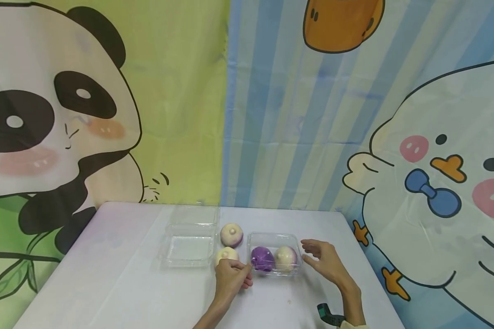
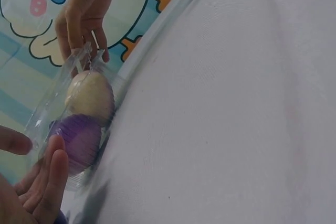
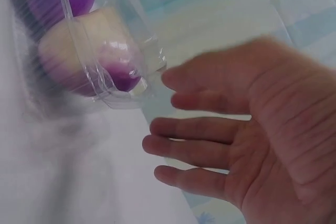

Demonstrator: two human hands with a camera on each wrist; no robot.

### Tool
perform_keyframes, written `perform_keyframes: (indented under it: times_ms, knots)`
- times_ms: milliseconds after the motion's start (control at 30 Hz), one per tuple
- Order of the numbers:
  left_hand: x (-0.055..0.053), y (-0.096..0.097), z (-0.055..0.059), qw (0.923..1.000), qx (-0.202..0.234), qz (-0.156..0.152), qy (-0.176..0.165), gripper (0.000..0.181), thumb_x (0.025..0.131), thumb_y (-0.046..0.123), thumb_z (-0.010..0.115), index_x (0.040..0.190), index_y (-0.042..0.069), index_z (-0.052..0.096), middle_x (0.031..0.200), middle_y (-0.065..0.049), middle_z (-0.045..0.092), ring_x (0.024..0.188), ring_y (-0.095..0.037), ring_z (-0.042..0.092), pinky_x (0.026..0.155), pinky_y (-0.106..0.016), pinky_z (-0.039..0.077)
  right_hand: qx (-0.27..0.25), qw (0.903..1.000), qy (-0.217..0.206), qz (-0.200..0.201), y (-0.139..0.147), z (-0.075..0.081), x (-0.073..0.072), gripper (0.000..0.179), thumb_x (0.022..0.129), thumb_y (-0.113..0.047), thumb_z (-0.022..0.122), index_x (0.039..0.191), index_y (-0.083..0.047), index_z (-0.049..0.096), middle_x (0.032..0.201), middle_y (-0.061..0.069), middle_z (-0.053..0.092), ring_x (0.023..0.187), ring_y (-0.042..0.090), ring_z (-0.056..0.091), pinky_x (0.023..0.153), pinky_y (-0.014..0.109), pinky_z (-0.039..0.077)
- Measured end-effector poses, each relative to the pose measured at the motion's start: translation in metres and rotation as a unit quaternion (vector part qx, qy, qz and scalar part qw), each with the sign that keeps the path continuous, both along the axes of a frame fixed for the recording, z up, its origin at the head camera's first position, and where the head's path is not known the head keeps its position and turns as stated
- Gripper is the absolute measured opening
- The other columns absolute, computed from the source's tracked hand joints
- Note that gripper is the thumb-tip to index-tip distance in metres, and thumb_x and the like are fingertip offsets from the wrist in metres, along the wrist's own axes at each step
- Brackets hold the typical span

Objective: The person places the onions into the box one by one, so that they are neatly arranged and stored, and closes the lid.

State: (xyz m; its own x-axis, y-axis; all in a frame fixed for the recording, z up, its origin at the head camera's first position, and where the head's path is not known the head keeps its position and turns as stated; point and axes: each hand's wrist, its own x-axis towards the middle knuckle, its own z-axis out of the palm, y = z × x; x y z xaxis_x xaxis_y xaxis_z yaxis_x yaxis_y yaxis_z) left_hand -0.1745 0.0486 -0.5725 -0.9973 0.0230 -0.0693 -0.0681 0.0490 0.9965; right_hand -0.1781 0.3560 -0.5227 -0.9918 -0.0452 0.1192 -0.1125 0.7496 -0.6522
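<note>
A clear plastic clamshell box (image 1: 273, 240) with its lid down stands on the table. Inside lie a dark purple onion-shaped vegetable (image 1: 262, 259) and a cream one with a purple end (image 1: 286, 258). My left hand (image 1: 232, 279) is at the box's front left corner, its fingers fairly straight and the fingertips right at the wall in the left wrist view. On the other side my right hand (image 1: 324, 259) hovers just off the box's right end, fingers spread and relaxed, nothing in them. Two more cream-and-purple vegetables, one farther back (image 1: 232, 235) and one nearer (image 1: 227, 255), sit left of the box.
Left of the loose vegetables lies a second clear clamshell box (image 1: 190, 249), its lid raised at the back. All of this is on a white-covered table (image 1: 119, 274). Behind the table hang cartoon-printed curtains (image 1: 267, 114). A dark strap (image 1: 330, 315) circles the right wrist.
</note>
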Motion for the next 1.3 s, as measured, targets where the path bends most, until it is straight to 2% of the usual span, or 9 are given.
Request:
perform_keyframes:
  times_ms: [100, 200, 367, 467, 667, 767, 867, 1100, 1300]
  knots:
    - [0.000, 0.000, 0.000, 1.0000, -0.001, 0.000, -0.003, 0.017, 0.090, 0.009, 0.080, 0.079, -0.004, 0.078, 0.064, -0.012, 0.077, 0.047, -0.016, 0.072, 0.048, -0.029, 0.065, -0.027, 0.9992, 0.009, -0.030, 0.000, -0.002, -0.001, 0.030, 0.105, -0.010, 0.073, 0.132, 0.002, 0.073, 0.120, 0.022, 0.081, 0.102, 0.035, 0.083, 0.088, 0.046, 0.072]
    - [-0.001, 0.000, 0.000, 1.0000, -0.002, 0.001, -0.004, 0.016, 0.090, 0.008, 0.080, 0.079, -0.003, 0.079, 0.064, -0.011, 0.077, 0.047, -0.015, 0.072, 0.048, -0.029, 0.065, -0.061, 0.9962, -0.003, -0.062, -0.002, -0.005, 0.000, 0.029, 0.110, -0.016, 0.067, 0.125, 0.006, 0.075, 0.102, 0.020, 0.084, 0.081, 0.029, 0.083, 0.070, 0.039, 0.072]
    - [-0.001, 0.000, 0.000, 1.0000, -0.004, -0.001, -0.006, 0.015, 0.090, 0.008, 0.080, 0.079, -0.003, 0.079, 0.065, -0.011, 0.077, 0.048, -0.015, 0.072, 0.048, -0.029, 0.065, -0.101, 0.9886, -0.064, -0.091, -0.005, -0.011, 0.008, 0.043, 0.115, -0.032, 0.059, 0.116, 0.007, 0.076, 0.081, 0.018, 0.079, 0.056, 0.027, 0.074, 0.050, 0.035, 0.065]
    - [0.000, 0.000, 0.000, 1.0000, -0.001, -0.005, -0.006, 0.015, 0.090, 0.008, 0.080, 0.080, -0.003, 0.079, 0.065, -0.011, 0.077, 0.048, -0.016, 0.073, 0.049, -0.029, 0.065, -0.116, 0.9847, -0.108, -0.071, -0.004, -0.014, 0.012, 0.053, 0.116, -0.041, 0.052, 0.111, 0.006, 0.075, 0.079, 0.019, 0.077, 0.053, 0.028, 0.070, 0.044, 0.032, 0.059]
    - [0.000, -0.001, -0.001, 0.9999, 0.002, -0.011, 0.002, 0.015, 0.090, 0.007, 0.080, 0.081, -0.005, 0.078, 0.066, -0.013, 0.077, 0.050, -0.018, 0.074, 0.049, -0.029, 0.065, -0.135, 0.9736, -0.181, 0.036, 0.001, -0.020, 0.017, 0.062, 0.120, -0.042, 0.038, 0.112, 0.011, 0.070, 0.079, 0.023, 0.076, 0.054, 0.021, 0.067, 0.043, 0.026, 0.054]
    - [0.000, -0.001, -0.002, 0.9999, 0.003, -0.015, 0.005, 0.014, 0.090, 0.006, 0.080, 0.081, -0.005, 0.078, 0.066, -0.013, 0.077, 0.050, -0.018, 0.074, 0.049, -0.029, 0.065, -0.158, 0.9651, -0.199, 0.062, 0.004, -0.023, 0.021, 0.062, 0.121, -0.038, 0.036, 0.108, 0.013, 0.068, 0.079, 0.025, 0.075, 0.055, 0.018, 0.065, 0.044, 0.026, 0.054]
    - [0.000, -0.001, -0.002, 0.9999, 0.003, -0.016, 0.004, 0.014, 0.090, 0.006, 0.080, 0.081, -0.004, 0.078, 0.066, -0.012, 0.077, 0.050, -0.018, 0.074, 0.050, -0.029, 0.066, -0.177, 0.9607, -0.205, 0.060, 0.004, -0.026, 0.024, 0.060, 0.120, -0.036, 0.039, 0.102, 0.013, 0.067, 0.078, 0.025, 0.074, 0.055, 0.017, 0.062, 0.045, 0.025, 0.053]
    - [0.000, -0.001, -0.003, 0.9998, 0.008, -0.017, 0.000, 0.015, 0.090, 0.007, 0.080, 0.083, -0.006, 0.078, 0.067, -0.013, 0.077, 0.051, -0.018, 0.074, 0.050, -0.029, 0.066, -0.204, 0.9593, -0.195, 0.021, -0.001, -0.029, 0.030, 0.049, 0.118, -0.032, 0.050, 0.106, 0.011, 0.069, 0.077, 0.013, 0.073, 0.057, 0.014, 0.063, 0.048, 0.022, 0.053]
    - [0.000, 0.000, -0.002, 0.9998, 0.010, -0.017, -0.002, 0.016, 0.091, 0.007, 0.079, 0.084, -0.007, 0.078, 0.068, -0.014, 0.078, 0.051, -0.016, 0.074, 0.051, -0.029, 0.066, -0.229, 0.9539, -0.194, 0.015, -0.001, -0.034, 0.032, 0.046, 0.117, -0.030, 0.052, 0.108, 0.012, 0.068, 0.078, 0.009, 0.072, 0.058, 0.013, 0.063, 0.049, 0.019, 0.052]
